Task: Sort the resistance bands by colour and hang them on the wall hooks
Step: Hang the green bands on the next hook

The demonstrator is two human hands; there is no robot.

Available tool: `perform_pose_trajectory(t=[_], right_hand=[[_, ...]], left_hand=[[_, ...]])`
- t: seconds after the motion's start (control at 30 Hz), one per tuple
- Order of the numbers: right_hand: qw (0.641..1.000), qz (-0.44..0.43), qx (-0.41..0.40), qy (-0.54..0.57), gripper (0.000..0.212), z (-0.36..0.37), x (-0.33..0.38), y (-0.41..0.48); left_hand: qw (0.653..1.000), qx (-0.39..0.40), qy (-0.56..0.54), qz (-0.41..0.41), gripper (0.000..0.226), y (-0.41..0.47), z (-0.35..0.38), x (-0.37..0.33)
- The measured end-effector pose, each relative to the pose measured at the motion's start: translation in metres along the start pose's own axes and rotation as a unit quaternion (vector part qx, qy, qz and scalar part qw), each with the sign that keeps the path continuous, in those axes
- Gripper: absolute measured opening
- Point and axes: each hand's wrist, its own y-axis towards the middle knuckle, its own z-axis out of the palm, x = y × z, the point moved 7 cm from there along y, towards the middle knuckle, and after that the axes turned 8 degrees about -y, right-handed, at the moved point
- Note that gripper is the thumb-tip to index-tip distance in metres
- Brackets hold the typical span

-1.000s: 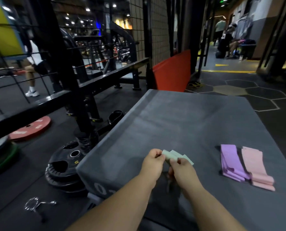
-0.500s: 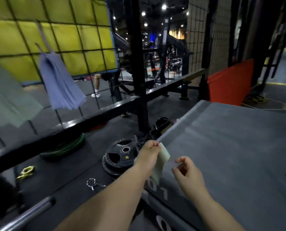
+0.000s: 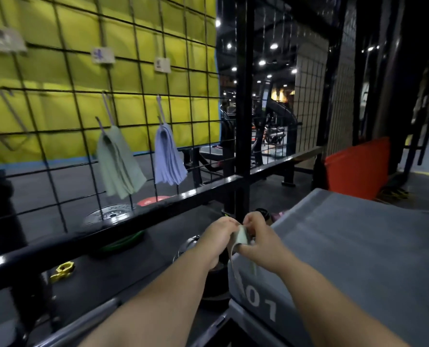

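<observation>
The left hand [image 3: 217, 236] and right hand [image 3: 261, 244] meet, both pinching a folded pale green resistance band [image 3: 242, 236] in curled fingers. Above and left of them, green bands [image 3: 118, 164] and lilac bands [image 3: 169, 156] hang from hooks on a wire grid [image 3: 58, 126]. A grey padded box [image 3: 358, 246] sits beneath the right hand.
</observation>
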Motion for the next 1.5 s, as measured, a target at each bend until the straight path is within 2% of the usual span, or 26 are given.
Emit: perform_pose_trajectory(t=[0.07,0.17,0.23,0.3,0.43,0.53,0.63,0.7,0.83,0.93,0.97,1.07,1.2,1.5], right_hand=[[1.000,-0.011,-0.002,0.013,0.036,-0.001,0.017,0.002],[0.999,-0.014,-0.031,0.041,0.032,-0.001,0.035,0.008],[0.997,-0.014,-0.046,0.058,0.034,0.000,0.046,0.014],[0.995,-0.020,-0.049,0.083,0.032,0.003,0.058,0.022],[0.985,-0.040,-0.048,0.161,0.028,0.013,0.086,0.037],[0.982,-0.050,-0.034,0.179,0.029,0.022,0.104,0.051],[0.979,-0.065,-0.020,0.193,0.030,0.029,0.123,0.063],[0.973,-0.082,-0.007,0.214,0.030,0.033,0.139,0.069],[0.957,-0.127,0.049,0.255,0.021,0.038,0.176,0.074],[0.948,-0.163,0.071,0.264,0.026,0.032,0.211,0.074],[0.945,-0.175,0.064,0.269,0.025,0.029,0.221,0.076],[0.944,-0.195,0.037,0.264,0.022,0.018,0.248,0.085],[0.939,-0.234,0.019,0.251,0.022,0.006,0.283,0.096],[0.937,-0.253,-0.056,0.233,0.017,-0.010,0.315,0.129]], left_hand=[[1.000,-0.001,-0.009,0.001,0.017,-0.010,-0.010,-0.008],[0.996,-0.008,-0.082,0.016,0.018,-0.017,-0.029,-0.013],[0.988,-0.004,-0.150,0.026,0.038,-0.020,-0.042,-0.014],[0.988,0.008,-0.148,0.048,0.047,-0.024,-0.056,-0.015],[0.986,0.008,-0.143,0.087,0.026,-0.027,-0.091,-0.013],[0.983,-0.009,-0.154,0.096,0.015,-0.031,-0.116,-0.021],[0.977,-0.033,-0.159,0.140,0.010,-0.034,-0.141,-0.033],[0.969,-0.036,-0.172,0.172,0.018,-0.039,-0.155,-0.043],[0.952,-0.097,-0.171,0.236,0.025,-0.055,-0.185,-0.071],[0.927,-0.148,-0.192,0.288,0.008,-0.066,-0.207,-0.096],[0.919,-0.167,-0.190,0.304,0.002,-0.070,-0.214,-0.104],[0.893,-0.211,-0.164,0.362,0.016,-0.082,-0.235,-0.129],[0.861,-0.252,-0.131,0.422,0.018,-0.093,-0.254,-0.157],[0.802,-0.397,-0.033,0.445,0.018,-0.082,-0.270,-0.190]])
